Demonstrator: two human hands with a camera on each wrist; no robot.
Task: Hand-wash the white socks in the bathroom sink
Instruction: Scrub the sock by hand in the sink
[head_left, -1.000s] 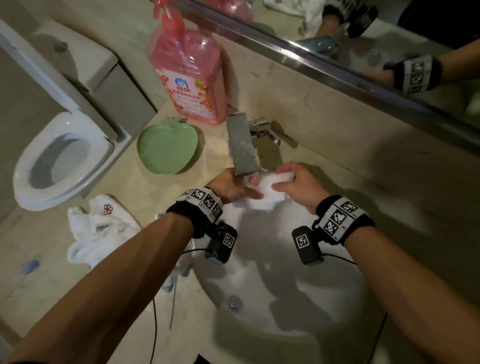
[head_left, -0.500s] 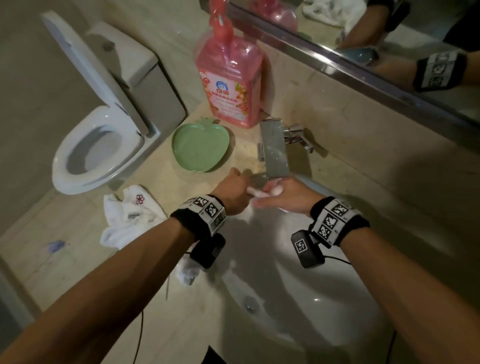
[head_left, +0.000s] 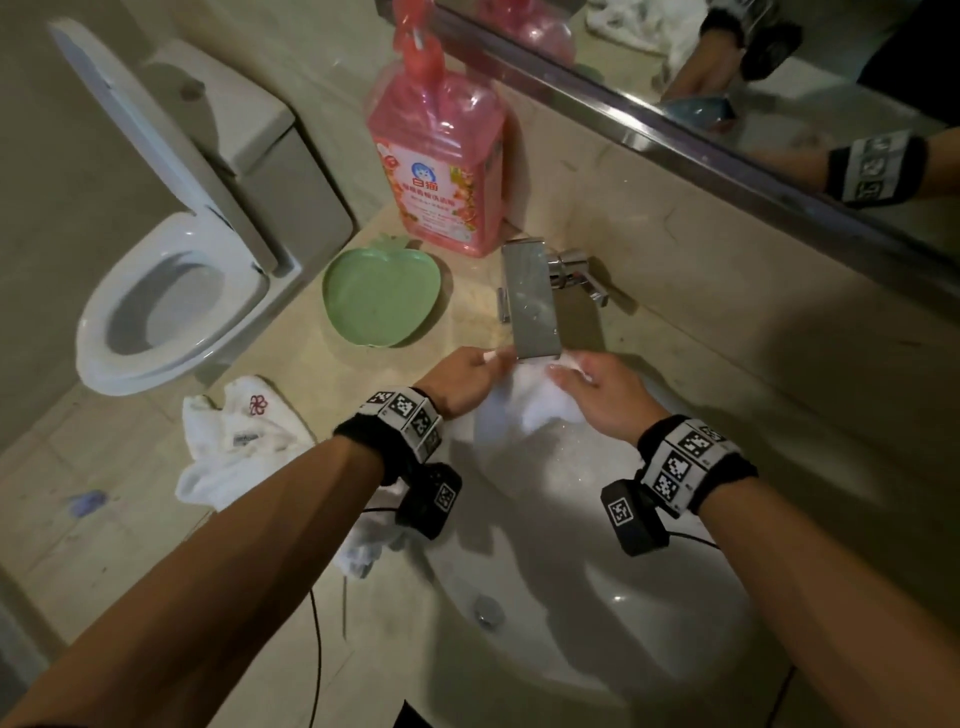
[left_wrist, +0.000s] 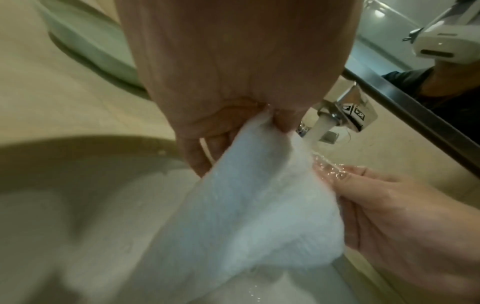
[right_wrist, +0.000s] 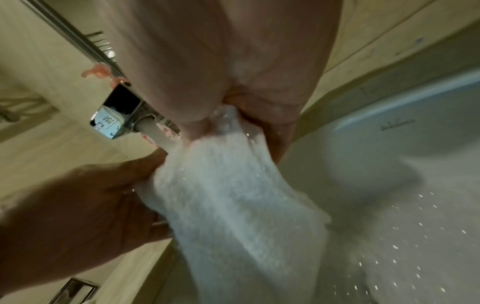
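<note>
Both hands, the left hand (head_left: 462, 384) and right hand (head_left: 605, 400), pinch the white sock's (head_left: 524, 410) top edge, which spans between them under the faucet (head_left: 532, 304), its length hanging down into the sink (head_left: 597, 649).

Wet white sock (head_left: 524, 410) hangs under running faucet (head_left: 532, 306).

A home bathroom — a white sink (head_left: 597, 649) sits in a beige counter. A toilet (head_left: 171, 291) stands at ten o'clock, a mirror (head_left: 753, 104) at one.
</note>
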